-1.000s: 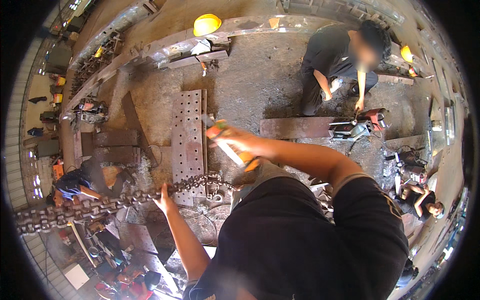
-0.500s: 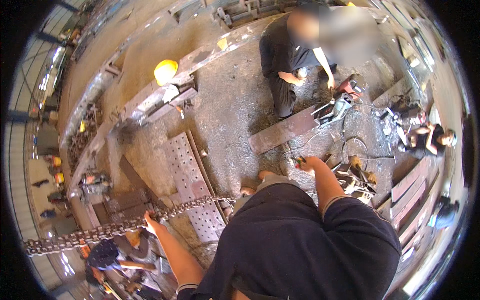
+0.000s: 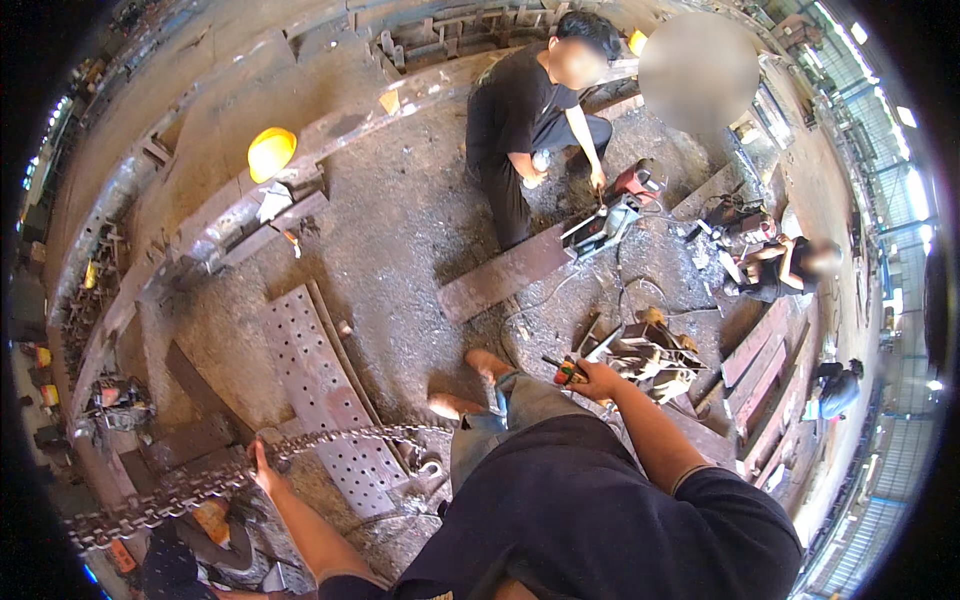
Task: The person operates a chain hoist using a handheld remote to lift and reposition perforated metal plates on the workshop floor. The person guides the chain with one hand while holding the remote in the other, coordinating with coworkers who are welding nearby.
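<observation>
I stand on a dirty workshop floor and look down past my dark shirt. My left hand (image 3: pixel 263 468) grips a heavy rusty chain (image 3: pixel 190 488) that runs from the lower left edge across to a hook over a perforated steel plate (image 3: pixel 318 385). My right hand (image 3: pixel 592 380) is closed on a small red and yellow handheld tool (image 3: pixel 568 374), held low beside my knee, just left of a pile of metal parts (image 3: pixel 648 352).
A person in black crouches at the top centre (image 3: pixel 520 130) beside a red power tool (image 3: pixel 636 182) and a long steel bar (image 3: pixel 505 280). A yellow hard hat (image 3: pixel 270 152) lies on a curved steel beam. Another person sits at the right (image 3: pixel 790 268). Beams and scrap ring the floor.
The view has swung left, so the crouching person and hard hat shifted right in the picture. My right hand dropped from chest height down beside my knee. My left hand kept hold of the chain.
</observation>
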`<state>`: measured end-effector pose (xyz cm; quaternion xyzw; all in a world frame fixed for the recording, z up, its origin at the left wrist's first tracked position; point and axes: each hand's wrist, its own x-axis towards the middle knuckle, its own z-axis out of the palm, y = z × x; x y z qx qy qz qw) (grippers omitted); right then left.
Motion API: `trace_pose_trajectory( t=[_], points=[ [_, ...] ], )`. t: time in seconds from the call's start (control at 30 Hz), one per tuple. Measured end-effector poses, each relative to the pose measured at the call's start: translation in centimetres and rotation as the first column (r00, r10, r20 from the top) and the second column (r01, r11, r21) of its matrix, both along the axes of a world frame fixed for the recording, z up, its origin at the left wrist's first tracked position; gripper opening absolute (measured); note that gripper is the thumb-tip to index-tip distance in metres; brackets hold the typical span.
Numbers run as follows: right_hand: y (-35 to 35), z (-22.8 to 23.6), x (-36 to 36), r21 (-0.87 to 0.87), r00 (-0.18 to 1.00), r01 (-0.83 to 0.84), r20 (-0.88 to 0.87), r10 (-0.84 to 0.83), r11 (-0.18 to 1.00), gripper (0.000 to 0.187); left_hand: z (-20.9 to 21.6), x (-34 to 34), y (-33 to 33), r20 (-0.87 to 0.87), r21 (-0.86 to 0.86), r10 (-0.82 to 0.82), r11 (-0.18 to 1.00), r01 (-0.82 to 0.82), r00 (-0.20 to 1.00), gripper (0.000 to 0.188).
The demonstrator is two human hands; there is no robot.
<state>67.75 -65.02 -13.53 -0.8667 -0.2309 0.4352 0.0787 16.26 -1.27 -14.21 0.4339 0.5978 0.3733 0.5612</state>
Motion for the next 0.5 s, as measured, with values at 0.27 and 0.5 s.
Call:
trace_pose_trajectory(
  t=[0.27, 0.5],
  points=[
    [2.5, 4.7, -0.3, 0.027, 0.998, 0.054, 0.014, -0.055, 0.998, 0.068, -1.3, 5.0, 0.7, 0.006, 0.081, 0.009, 0.997, -0.010, 1.000, 0.017],
    [-4.5, -0.8, 3.1, -0.011, 0.999, 0.037, 0.006, -0.037, 0.999, 0.072, -1.0, 10.0, -5.6, 0.083, -0.005, 0.164, 0.986, -0.165, 0.983, 0.009]
  ],
)
